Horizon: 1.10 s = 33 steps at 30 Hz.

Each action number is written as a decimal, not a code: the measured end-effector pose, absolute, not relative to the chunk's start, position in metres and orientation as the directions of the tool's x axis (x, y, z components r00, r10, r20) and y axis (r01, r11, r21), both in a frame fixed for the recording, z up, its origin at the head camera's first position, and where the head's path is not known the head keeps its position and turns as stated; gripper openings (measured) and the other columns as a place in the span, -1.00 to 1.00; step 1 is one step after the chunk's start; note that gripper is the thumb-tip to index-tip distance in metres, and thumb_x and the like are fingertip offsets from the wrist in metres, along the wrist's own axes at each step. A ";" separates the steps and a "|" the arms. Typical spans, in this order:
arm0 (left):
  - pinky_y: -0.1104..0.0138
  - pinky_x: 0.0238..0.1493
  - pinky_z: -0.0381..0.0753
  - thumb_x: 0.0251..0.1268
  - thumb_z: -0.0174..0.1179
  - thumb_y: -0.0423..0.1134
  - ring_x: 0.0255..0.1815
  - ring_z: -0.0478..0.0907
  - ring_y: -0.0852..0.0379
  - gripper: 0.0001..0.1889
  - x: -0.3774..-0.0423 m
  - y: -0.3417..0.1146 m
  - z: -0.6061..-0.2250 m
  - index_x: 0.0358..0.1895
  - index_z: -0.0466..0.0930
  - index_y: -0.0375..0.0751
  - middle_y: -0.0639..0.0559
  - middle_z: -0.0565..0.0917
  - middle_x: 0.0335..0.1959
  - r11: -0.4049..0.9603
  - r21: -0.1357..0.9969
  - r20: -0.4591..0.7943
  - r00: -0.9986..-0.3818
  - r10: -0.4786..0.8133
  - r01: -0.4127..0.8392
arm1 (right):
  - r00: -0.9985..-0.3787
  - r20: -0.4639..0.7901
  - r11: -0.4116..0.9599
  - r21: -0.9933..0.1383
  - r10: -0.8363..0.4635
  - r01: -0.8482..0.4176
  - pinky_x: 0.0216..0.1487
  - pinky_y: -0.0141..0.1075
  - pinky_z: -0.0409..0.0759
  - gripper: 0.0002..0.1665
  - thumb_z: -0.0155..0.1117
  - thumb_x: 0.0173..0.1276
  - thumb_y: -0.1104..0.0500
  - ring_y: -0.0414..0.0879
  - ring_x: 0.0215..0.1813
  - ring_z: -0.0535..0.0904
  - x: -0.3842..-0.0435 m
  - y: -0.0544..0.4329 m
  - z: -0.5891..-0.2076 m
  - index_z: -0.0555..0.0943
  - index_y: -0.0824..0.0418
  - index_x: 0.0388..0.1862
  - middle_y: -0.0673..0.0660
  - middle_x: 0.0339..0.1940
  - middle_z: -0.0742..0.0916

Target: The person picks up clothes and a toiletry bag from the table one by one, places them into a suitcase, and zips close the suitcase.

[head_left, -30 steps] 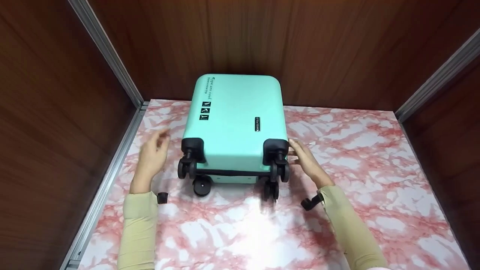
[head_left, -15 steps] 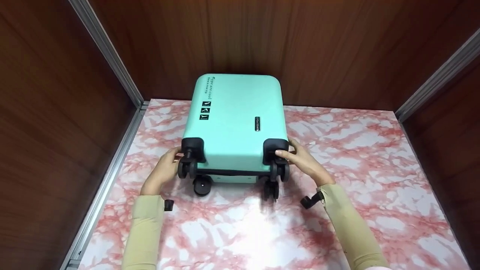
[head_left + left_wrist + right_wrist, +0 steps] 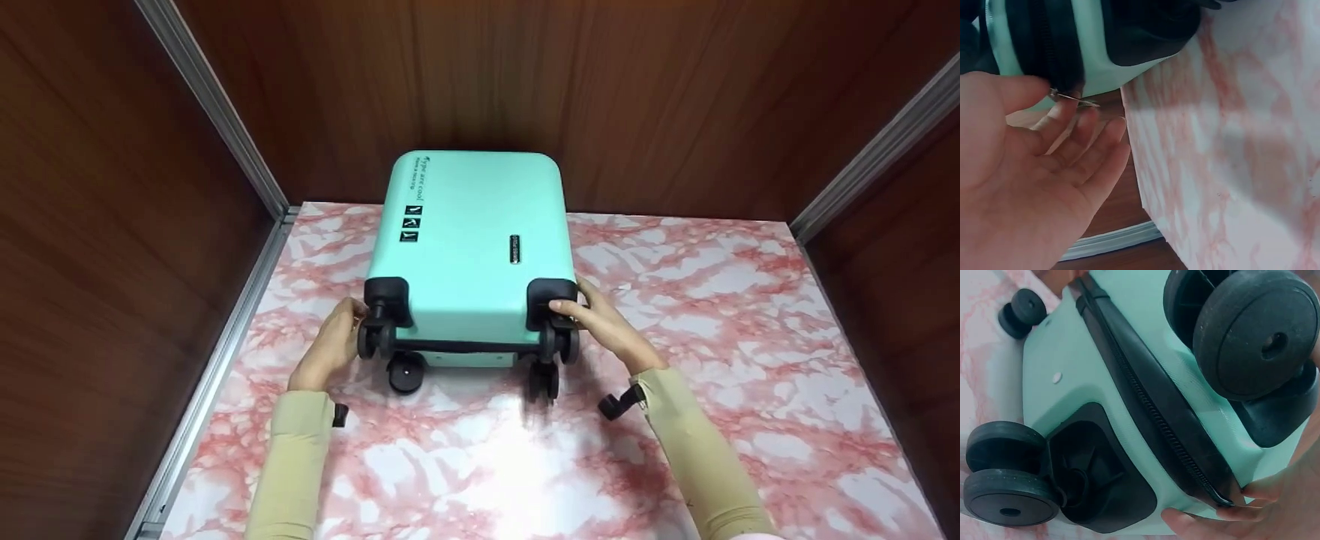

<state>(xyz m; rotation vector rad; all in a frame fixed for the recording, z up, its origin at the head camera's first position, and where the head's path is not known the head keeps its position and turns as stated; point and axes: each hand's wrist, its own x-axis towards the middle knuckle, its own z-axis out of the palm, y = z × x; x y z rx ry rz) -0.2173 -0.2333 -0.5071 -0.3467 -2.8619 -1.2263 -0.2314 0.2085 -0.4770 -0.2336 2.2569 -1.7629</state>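
A mint-green suitcase (image 3: 472, 202) lies flat, its black-wheeled end facing me. At its left side, my left hand (image 3: 334, 341) is beside the near corner. The left wrist view shows thumb and forefinger pinching a small metal zipper pull (image 3: 1075, 99) on the black zipper band (image 3: 1050, 45); the other fingers are loosely bent. My right hand (image 3: 615, 330) grips the near right corner, thumb on the black wheel mount (image 3: 551, 289). In the right wrist view its fingertips touch the shell beside the zipper (image 3: 1157, 413), which runs across the wheeled end.
Under the suitcase is a red-and-white marbled tabletop (image 3: 750, 360). Brown wood panels (image 3: 675, 97) rise behind and at both sides, with metal rails (image 3: 217, 105) at the corners. Black caster wheels (image 3: 406, 373) stick out toward me.
My left hand has come in from the left to the suitcase's side and taken hold of the zipper pull. The right thumb has moved onto the wheel mount. The suitcase stays in place.
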 end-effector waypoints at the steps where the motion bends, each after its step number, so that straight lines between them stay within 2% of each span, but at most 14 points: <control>1: -0.01 0.06 0.43 0.59 -0.02 -0.35 -0.04 0.49 -0.22 -0.84 -0.218 -0.232 -0.508 0.01 0.40 -0.43 -0.32 0.50 -0.06 0.658 0.725 0.092 -0.976 0.198 0.202 | -0.953 -0.103 0.245 -0.969 -0.284 0.031 0.24 -0.02 0.49 0.00 0.28 0.41 -0.05 0.11 0.22 0.58 -0.232 0.208 -0.477 0.06 0.31 0.64 0.35 0.43 0.45; 8: 0.00 -0.02 0.49 0.61 -0.06 -0.38 -0.12 0.57 -0.17 -0.89 -0.223 -0.224 -0.508 -0.09 0.40 -0.39 -0.25 0.57 -0.22 0.635 0.745 0.135 -0.979 0.155 0.203 | -0.963 -0.055 0.203 -0.979 -0.265 0.000 0.24 -0.21 0.45 -0.17 0.28 0.41 0.03 -0.03 0.15 0.59 -0.230 0.206 -0.479 0.27 0.33 0.54 0.28 0.22 0.63; 13: 0.05 -0.09 0.48 0.62 -0.02 -0.34 -0.21 0.53 -0.14 -0.87 -0.224 -0.217 -0.509 -0.09 0.41 -0.39 -0.23 0.57 -0.25 0.629 0.752 0.134 -0.980 0.148 0.198 | -0.972 -0.034 0.173 -0.985 -0.233 -0.007 0.25 -0.25 0.41 -0.32 0.29 0.37 0.07 0.01 0.11 0.59 -0.230 0.210 -0.480 0.43 0.37 0.38 0.28 0.11 0.67; 16: 0.04 -0.07 0.50 0.62 -0.02 -0.34 -0.18 0.54 -0.17 -0.87 -0.226 -0.210 -0.510 -0.09 0.41 -0.39 -0.24 0.57 -0.24 0.627 0.753 0.136 -0.980 0.146 0.198 | -0.976 -0.034 0.159 -0.987 -0.217 -0.001 0.24 -0.27 0.41 -0.34 0.27 0.37 0.10 0.01 0.11 0.58 -0.227 0.216 -0.480 0.43 0.40 0.36 0.28 0.11 0.67; 21: -0.01 0.08 0.52 0.59 -0.01 -0.37 -0.01 0.58 -0.22 -0.90 -0.230 -0.193 -0.511 -0.10 0.41 -0.37 -0.28 0.57 -0.15 0.622 0.754 0.156 -0.978 0.141 0.210 | -0.987 -0.051 0.157 -0.987 -0.155 0.026 0.23 -0.30 0.41 -0.38 0.21 0.39 0.12 -0.03 0.09 0.58 -0.222 0.228 -0.477 0.43 0.43 0.34 0.29 0.11 0.66; 26: 0.03 0.09 0.54 0.60 0.01 -0.34 -0.01 0.60 -0.17 -0.91 -0.232 -0.172 -0.511 -0.10 0.42 -0.32 -0.24 0.60 -0.13 0.626 0.751 0.153 -0.977 0.147 0.211 | -0.991 -0.093 0.169 -0.983 -0.100 0.076 0.23 -0.31 0.40 -0.36 0.17 0.40 0.09 -0.06 0.06 0.59 -0.216 0.246 -0.476 0.39 0.42 0.36 0.28 0.11 0.63; 33: 0.05 0.10 0.56 0.58 0.02 -0.41 0.04 0.63 -0.18 -0.93 -0.241 -0.150 -0.513 -0.02 0.42 -0.34 -0.26 0.65 -0.10 0.631 0.705 0.225 -0.946 0.234 0.324 | -0.996 -0.082 0.142 -0.987 -0.047 0.074 0.17 -0.28 0.43 -0.46 0.15 0.40 0.10 -0.06 -0.01 0.62 -0.210 0.267 -0.476 0.47 0.36 0.27 0.17 0.00 0.67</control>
